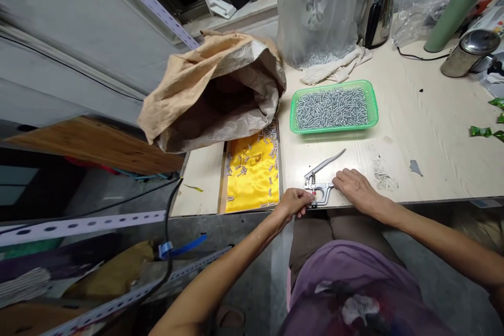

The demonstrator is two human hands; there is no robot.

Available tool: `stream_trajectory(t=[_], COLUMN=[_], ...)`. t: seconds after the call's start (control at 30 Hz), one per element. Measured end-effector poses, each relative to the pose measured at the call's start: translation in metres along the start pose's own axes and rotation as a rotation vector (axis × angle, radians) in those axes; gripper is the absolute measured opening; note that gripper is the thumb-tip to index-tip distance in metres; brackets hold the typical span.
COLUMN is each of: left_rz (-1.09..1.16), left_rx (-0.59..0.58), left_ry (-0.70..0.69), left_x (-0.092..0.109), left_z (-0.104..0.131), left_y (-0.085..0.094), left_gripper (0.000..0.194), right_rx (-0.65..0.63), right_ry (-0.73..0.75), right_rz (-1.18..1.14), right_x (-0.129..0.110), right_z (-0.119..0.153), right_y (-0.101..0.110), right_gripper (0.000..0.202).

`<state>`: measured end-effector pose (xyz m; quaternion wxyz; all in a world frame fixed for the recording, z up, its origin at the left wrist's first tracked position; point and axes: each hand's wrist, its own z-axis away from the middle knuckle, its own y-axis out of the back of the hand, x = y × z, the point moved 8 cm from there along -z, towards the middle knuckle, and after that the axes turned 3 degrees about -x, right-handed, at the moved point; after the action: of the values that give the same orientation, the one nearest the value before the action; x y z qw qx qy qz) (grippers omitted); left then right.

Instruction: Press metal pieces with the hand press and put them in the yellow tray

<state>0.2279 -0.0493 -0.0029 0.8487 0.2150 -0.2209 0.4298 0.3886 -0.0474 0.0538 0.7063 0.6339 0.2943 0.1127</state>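
A silver hand-press tool lies at the table's front edge, its long lever raised toward the back right. My left hand is pinched at the tool's jaw, beside a small red part; what its fingertips hold is too small to name. My right hand has its fingers closed around the end of the tool's handle. Behind the tool, a green plastic basket holds many small metal pieces. To the left, a yellow cloth carries scattered small metal pieces.
A large brown sack gapes open over the yellow cloth. Along the back stand a clear plastic bag, a white cloth and a metal kettle. At the right are a metal mug and green wrapped packets.
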Motion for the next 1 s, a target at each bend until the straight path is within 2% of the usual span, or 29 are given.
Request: stream_trajectory(t=[0.13,0.27,0.47,0.57,0.8,1.0], left_rz=[0.009,0.031,0.096,0.095,0.133,0.19], left_rx=[0.006,0.002,0.0,0.027,-0.089,-0.085], left_ry=[-0.01,0.0,0.006,-0.046,0.025,-0.068], left_x=[0.001,0.003,0.0,0.001,-0.009,-0.008], left_z=[0.001,0.005,0.01,0.011,0.002,0.003], left_y=[-0.002,-0.005,-0.012,-0.011,-0.013,-0.013], left_gripper=[0.027,0.03,0.03,0.031,0.04,0.047], right_rx=[-0.015,-0.03,-0.044,-0.052,0.004,0.035], right_ry=[0.025,0.085,0.022,0.008,0.009,-0.032], right_rz=[-0.013,-0.033,0.016,0.021,0.059,0.035], right_x=[0.009,0.006,0.001,0.0,0.0,0.004], right_z=[-0.001,-0.001,-0.002,-0.001,0.002,0.006], right_y=[0.001,-0.001,0.001,0.003,0.0,0.0], right_gripper=[0.007,0.015,0.018,0.017,0.015,0.018])
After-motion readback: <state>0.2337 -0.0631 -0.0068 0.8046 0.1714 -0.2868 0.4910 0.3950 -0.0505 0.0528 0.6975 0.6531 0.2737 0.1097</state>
